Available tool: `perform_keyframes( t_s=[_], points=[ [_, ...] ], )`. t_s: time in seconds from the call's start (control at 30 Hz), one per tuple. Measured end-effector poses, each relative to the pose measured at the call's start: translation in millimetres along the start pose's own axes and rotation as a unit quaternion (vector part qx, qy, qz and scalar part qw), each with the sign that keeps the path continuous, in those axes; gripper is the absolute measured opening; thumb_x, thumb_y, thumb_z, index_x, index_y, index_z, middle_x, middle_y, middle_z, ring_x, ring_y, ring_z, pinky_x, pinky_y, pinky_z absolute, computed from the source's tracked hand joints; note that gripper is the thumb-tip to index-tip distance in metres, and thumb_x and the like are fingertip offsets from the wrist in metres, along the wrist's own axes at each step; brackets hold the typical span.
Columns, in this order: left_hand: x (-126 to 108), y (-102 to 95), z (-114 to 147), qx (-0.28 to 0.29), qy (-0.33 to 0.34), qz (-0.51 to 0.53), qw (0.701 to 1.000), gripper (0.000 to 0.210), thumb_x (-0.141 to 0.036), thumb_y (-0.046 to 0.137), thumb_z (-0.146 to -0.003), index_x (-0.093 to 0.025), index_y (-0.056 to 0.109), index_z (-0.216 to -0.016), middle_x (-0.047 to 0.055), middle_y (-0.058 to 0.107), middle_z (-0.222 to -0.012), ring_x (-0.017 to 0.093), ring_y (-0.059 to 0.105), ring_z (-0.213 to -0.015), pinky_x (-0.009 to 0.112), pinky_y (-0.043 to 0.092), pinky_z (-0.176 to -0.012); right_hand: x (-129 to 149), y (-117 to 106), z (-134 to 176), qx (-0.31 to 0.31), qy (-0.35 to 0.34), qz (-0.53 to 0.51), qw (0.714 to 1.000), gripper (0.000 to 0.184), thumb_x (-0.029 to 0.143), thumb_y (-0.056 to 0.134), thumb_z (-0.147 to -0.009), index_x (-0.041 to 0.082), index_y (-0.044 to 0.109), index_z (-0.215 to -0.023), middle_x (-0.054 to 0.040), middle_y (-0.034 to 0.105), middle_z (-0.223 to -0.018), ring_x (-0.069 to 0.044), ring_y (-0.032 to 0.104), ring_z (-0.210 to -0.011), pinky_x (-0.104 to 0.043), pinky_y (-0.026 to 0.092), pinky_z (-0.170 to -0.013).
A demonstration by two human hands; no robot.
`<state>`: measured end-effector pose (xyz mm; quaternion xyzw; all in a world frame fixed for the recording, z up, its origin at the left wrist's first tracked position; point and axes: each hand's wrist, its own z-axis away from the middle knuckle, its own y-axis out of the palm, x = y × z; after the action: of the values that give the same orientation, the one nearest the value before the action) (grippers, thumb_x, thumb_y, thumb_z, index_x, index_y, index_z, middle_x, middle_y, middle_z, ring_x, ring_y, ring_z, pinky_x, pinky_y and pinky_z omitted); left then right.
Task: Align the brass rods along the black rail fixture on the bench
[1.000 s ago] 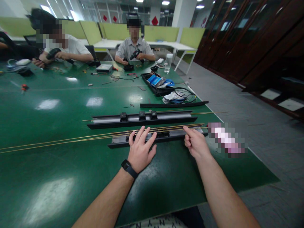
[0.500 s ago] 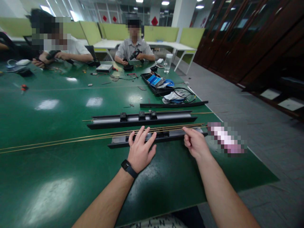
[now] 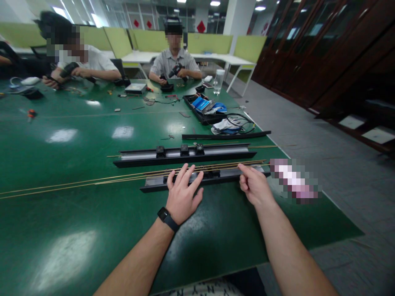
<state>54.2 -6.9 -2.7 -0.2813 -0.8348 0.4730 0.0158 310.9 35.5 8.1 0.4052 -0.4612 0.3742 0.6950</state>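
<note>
Several thin gold-coloured rods [image 3: 123, 178] run lengthwise over the nearer black channel rail [image 3: 175, 185] and stretch far to the left across the table. My left hand [image 3: 182, 197], a dark watch on its wrist, is open with fingers spread, fingertips resting on the rods above the rail. Near the rail's right end, my right hand [image 3: 254, 185] has its index fingertip at the rods and its other fingers curled; it appears to pinch them, though the grip is partly hidden. Behind lies a second black rail [image 3: 142, 157] holding three small black blocks [image 3: 184, 149].
A loose black strip [image 3: 226, 135] lies behind the rails. Farther back are a black tray [image 3: 200, 117] with blue items, gloves [image 3: 226, 125], cables and a clear cup [image 3: 218, 81]. A blurred pink object [image 3: 294, 181] is at right. Two co-workers across the green table [image 3: 77, 218] hold power drills.
</note>
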Motion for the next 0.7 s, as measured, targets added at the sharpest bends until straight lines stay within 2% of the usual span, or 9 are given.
perform_keyframes(
  t_s=[0.2, 0.33, 0.7],
  points=[
    [0.4, -0.7, -0.4, 0.002, 0.0, -0.001, 1.0, 0.044, -0.036, 0.059, -0.094, -0.031, 0.058, -0.138, 0.009, 0.049, -0.154, 0.031, 0.037, -0.148, 0.057, 0.015, -0.121, -0.1, -0.8, -0.7, 0.012, 0.001, -0.013, 1.0, 0.033, 0.033, 0.087, -0.069, 0.018, 0.059, -0.075, 0.0053, 0.051, -0.044, -0.005, 0.037, -0.03, -0.014, 0.023, -0.027],
    [0.2, -0.9, -0.7, 0.003, -0.001, -0.001, 1.0, 0.045, -0.035, 0.06, -0.094, -0.032, 0.058, -0.139, 0.009, 0.05, -0.153, 0.031, 0.037, -0.148, 0.057, 0.016, -0.121, -1.1, -0.1, -0.6, 0.005, 0.0, -0.02, 1.0, 0.036, 0.032, 0.088, -0.068, 0.019, 0.054, -0.07, 0.0054, 0.051, -0.045, -0.005, 0.037, -0.03, -0.014, 0.023, -0.027],
    [0.0, -1.5, -0.6, -0.001, 0.002, -0.002, 1.0, 0.045, -0.034, 0.061, -0.093, -0.031, 0.059, -0.138, 0.01, 0.051, -0.153, 0.031, 0.038, -0.148, 0.057, 0.016, -0.121, 0.9, 2.7, 1.5, -0.001, -0.004, -0.002, 1.0, 0.046, 0.041, 0.089, -0.069, 0.021, 0.047, -0.068, 0.0065, 0.049, -0.044, -0.005, 0.036, -0.03, -0.014, 0.022, -0.027]
  ],
)
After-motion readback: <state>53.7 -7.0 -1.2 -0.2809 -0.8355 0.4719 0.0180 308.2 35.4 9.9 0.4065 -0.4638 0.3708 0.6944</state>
